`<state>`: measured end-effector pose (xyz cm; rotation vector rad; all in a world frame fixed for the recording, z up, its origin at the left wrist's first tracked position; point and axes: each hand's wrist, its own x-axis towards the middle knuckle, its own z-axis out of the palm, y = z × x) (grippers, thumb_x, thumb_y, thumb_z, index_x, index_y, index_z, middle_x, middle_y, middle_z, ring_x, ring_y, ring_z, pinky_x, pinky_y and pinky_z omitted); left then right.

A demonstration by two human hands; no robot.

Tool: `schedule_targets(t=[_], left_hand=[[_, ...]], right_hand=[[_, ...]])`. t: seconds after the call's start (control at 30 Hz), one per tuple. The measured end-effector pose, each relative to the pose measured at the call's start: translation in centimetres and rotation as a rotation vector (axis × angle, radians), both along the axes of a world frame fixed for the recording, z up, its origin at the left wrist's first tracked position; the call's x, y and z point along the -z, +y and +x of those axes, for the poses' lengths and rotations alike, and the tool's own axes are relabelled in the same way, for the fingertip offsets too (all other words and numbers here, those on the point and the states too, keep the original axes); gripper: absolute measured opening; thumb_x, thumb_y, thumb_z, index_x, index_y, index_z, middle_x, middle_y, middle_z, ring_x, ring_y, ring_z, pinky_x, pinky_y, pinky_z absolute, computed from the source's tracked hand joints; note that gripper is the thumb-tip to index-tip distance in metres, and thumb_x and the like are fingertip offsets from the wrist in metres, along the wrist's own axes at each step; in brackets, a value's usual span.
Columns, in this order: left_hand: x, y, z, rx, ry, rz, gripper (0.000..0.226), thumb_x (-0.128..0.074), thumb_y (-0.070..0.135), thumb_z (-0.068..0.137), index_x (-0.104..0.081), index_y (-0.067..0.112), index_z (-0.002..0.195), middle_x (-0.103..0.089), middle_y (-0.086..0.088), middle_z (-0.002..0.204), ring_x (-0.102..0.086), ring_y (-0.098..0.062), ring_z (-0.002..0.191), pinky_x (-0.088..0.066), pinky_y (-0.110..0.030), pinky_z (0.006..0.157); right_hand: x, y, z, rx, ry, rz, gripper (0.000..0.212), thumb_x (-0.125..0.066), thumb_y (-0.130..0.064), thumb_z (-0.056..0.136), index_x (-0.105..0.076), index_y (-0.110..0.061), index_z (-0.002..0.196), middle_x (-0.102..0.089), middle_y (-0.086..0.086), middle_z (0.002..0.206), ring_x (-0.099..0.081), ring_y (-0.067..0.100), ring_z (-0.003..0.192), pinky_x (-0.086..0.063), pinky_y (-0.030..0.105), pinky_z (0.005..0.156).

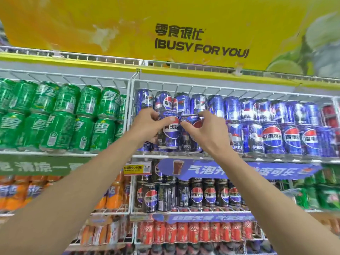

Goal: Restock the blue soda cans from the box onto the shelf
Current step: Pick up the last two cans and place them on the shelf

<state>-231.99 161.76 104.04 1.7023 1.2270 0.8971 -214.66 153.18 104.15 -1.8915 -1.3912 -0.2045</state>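
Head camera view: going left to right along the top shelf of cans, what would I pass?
Green soda cans → white wire divider → left hand → right hand → row of blue soda cans → red cans at the far edge.

Two bare hands, left hand and right hand, each grip one blue aluminium soda can: two held cans. One yellow price tag. One yellow overhead banner.

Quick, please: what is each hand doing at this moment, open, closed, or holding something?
Left hand: closed on a blue can at the shelf front.
Right hand: pinching the top rim of the neighbouring blue can.
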Motion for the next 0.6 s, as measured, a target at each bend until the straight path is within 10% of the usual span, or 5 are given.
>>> schedule_targets(t=[0.6], left_hand=[[1.2, -1.5, 1.1, -0.054, 0.094, 0.095, 0.065, -0.074, 0.067, 0.078, -0.054, 0.017, 0.113, -0.055, -0.002, 0.081, -0.065, -0.031, 0.073, -0.062, -0.055, 0.073]], right_hand=[[2.7, -0.1, -0.3, 0.148, -0.188, 0.006, 0.057, -0.058, -0.072, 0.089, -0.065, -0.016, 0.095, -0.07, 0.001, 0.088, -0.065, 0.028, 0.09, -0.052, 0.039, 0.069]])
